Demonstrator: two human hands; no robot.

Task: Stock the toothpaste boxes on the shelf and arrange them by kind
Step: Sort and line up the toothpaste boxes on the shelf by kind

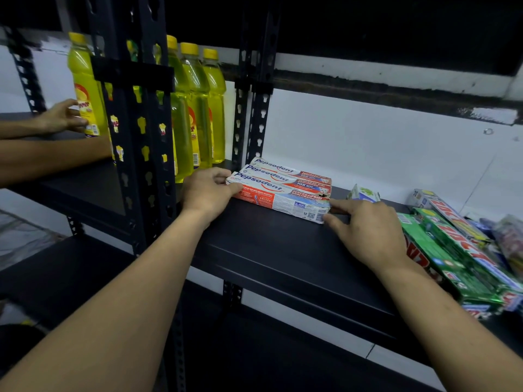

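Three red-and-white Pepsodent toothpaste boxes [283, 188] lie side by side on the black shelf [268, 244], long sides touching. My left hand [208, 193] holds their left ends, fingers curled round the nearest box's end. My right hand [365, 230] touches the right end of the nearest box with thumb and forefinger. A loose heap of green and red toothpaste boxes [458, 256] lies at the right of the shelf, some overhanging its front edge. A small green-and-white box [363, 192] stands behind my right hand.
Yellow liquid bottles [198, 108] stand on the neighbouring shelf at the left, behind black perforated uprights [147, 137]. Another person's hand [60, 117] holds the leftmost bottle [85, 89]. A white wall backs the shelves. A lower black shelf [70, 273] runs beneath.
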